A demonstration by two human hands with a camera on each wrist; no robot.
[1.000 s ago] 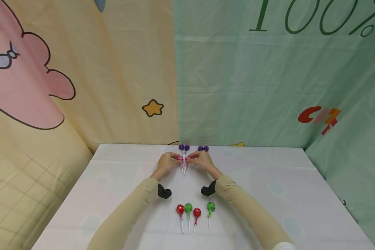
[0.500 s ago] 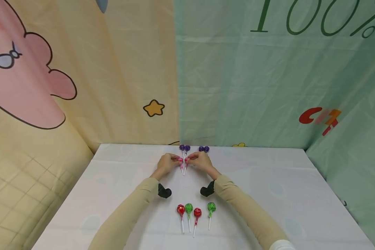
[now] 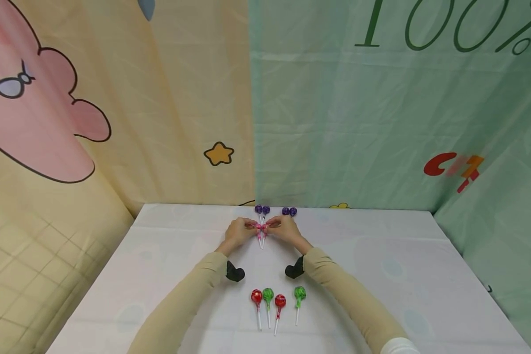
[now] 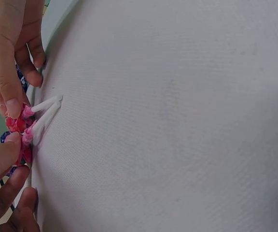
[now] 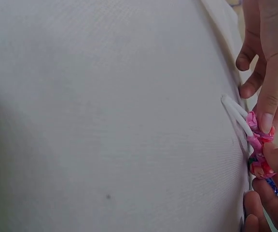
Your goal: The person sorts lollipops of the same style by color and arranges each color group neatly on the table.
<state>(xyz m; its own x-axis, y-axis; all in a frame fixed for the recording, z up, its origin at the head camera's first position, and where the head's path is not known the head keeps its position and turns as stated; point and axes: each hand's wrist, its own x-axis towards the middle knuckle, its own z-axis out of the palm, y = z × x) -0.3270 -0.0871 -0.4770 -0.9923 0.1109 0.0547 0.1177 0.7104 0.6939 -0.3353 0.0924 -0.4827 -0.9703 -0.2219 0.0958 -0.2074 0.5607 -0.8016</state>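
Observation:
Near the table's far edge, my left hand (image 3: 239, 231) pinches a pink-wrapped lollipop (image 4: 27, 137) by its head. Close beside it, my right hand (image 3: 286, 229) pinches a second pink lollipop (image 5: 251, 118) or its twin; the heads sit side by side and the white sticks (image 4: 46, 104) slant toward each other, tips meeting. Just beyond the fingers lie two purple lollipops (image 3: 262, 209), their sticks partly covered by the pink ones. Another pair of purple lollipops (image 3: 289, 211) lies behind the right hand, which hides their sticks.
Nearer the body, between the forearms, lie two red lollipops (image 3: 256, 296) and two green lollipops (image 3: 300, 293), sticks toward the person. The white-covered table (image 3: 363, 275) ends at a printed curtain (image 3: 336, 123). Black wrist mounts (image 3: 235, 272) sit at both cuffs.
The two pink lollipop heads have come closer together between the hands. Both hands keep their pinch; the other lollipops lie as before.

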